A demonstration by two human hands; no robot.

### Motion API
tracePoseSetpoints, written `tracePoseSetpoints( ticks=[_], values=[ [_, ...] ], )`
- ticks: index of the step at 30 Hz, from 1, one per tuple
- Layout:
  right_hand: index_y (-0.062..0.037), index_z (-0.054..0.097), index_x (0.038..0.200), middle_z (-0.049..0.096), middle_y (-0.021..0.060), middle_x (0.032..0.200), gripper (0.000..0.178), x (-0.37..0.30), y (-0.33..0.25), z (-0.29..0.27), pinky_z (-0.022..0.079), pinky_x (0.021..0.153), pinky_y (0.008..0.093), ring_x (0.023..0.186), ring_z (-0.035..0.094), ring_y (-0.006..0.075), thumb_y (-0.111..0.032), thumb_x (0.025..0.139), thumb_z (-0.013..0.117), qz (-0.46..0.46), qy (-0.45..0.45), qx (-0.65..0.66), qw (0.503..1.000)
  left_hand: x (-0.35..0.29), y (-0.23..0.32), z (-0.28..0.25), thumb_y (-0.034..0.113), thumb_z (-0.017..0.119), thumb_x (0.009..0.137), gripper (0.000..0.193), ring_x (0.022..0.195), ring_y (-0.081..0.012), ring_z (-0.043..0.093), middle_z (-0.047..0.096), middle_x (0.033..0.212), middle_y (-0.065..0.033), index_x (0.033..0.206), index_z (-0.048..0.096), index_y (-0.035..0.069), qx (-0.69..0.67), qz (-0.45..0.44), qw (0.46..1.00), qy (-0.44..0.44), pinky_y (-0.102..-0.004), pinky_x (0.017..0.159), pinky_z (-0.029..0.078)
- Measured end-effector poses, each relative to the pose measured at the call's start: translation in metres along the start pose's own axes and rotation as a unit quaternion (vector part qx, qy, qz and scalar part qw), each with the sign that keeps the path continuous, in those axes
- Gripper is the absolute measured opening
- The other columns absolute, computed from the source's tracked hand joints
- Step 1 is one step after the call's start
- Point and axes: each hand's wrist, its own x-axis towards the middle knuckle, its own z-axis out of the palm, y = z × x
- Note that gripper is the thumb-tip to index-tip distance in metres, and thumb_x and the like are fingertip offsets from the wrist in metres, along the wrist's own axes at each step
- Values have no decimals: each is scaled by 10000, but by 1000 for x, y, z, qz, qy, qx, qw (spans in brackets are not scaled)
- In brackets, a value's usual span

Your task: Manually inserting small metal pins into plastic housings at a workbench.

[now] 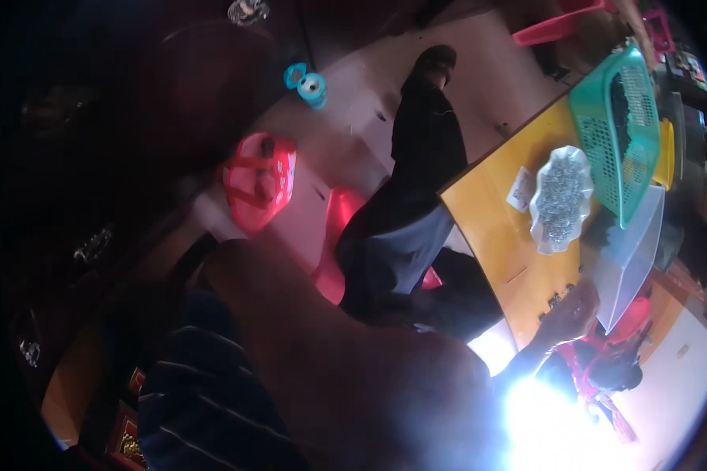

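Observation:
A hand that appears to be my right hand (571, 309) rests by the edge of a yellow tabletop (504, 243), beside several small dark pieces (556, 298). Glare covers its forearm, and its fingers do not show distinctly. On the same tabletop stands a white scalloped dish (581, 229) filled with small shiny silvery bits (562, 192). A white slip of paper (519, 189) lies against the dish's left side. A large, dim, blurred bare limb (346, 369) crosses the lower middle next to dark striped cloth (204, 385); my left hand cannot be made out.
Behind the dish is a green perforated basket (585, 118), with a clear plastic box (632, 251) nearer. A leg in black trousers (404, 228) stretches across the floor. A red bag (251, 208), teal open-lidded bottle (313, 92) and person in red (624, 322) are around.

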Motion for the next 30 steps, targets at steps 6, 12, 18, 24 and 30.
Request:
tracePoseSetpoints(
  ticks=[6, 12, 18, 24, 30],
  values=[
    [32, 683, 998, 681, 157, 967, 85, -24, -21, 20, 550, 817, 407, 915, 669, 289, 14, 946, 618, 47, -72, 46, 995, 76, -16, 94, 282, 730, 868, 260, 515, -168, 624, 607, 574, 24, 666, 668, 130, -610, 147, 777, 57, -298, 499, 516],
    [14, 668, 1049, 650, 117, 967, 171, -58, -15, 60, 493, 710, 341, 788, 609, 215, -112, 941, 629, 137, -92, -28, 986, 119, 36, 157, 294, 750, 870, 218, 654, -262, 665, 654, 701, 14, 821, 706, 86, -966, 208, 144, 57, -433, 659, 586],
    [11, 640, 1046, 614, 69, 882, 164, -63, -14, 55, 472, 716, 299, 761, 563, 154, -96, 923, 620, 233, -69, -33, 969, 183, 265, 150, 64, 600, 991, 157, 806, -95, 661, 687, 878, -42, 1098, 684, -16, -997, -63, -38, -15, -233, 695, 534],
    [-3, 642, 1007, 639, 71, 961, 139, -62, -4, 54, 492, 806, 323, 883, 604, 179, -113, 923, 647, 217, -103, -73, 968, 227, 475, 129, 134, 756, 815, 310, 936, -333, 690, 691, 1047, -135, 1112, 674, 115, -945, -78, 303, -92, -453, 812, 561],
    [-3, 644, 1031, 658, 99, 1030, 218, -89, 34, 46, 503, 868, 375, 948, 642, 244, -199, 938, 619, 248, -140, -26, 958, 258, 557, 121, 138, 786, 765, 536, 981, -368, 668, 595, 1172, -157, 1251, 560, 140, -888, -19, 458, -44, -472, 794, 566]
  ],
)
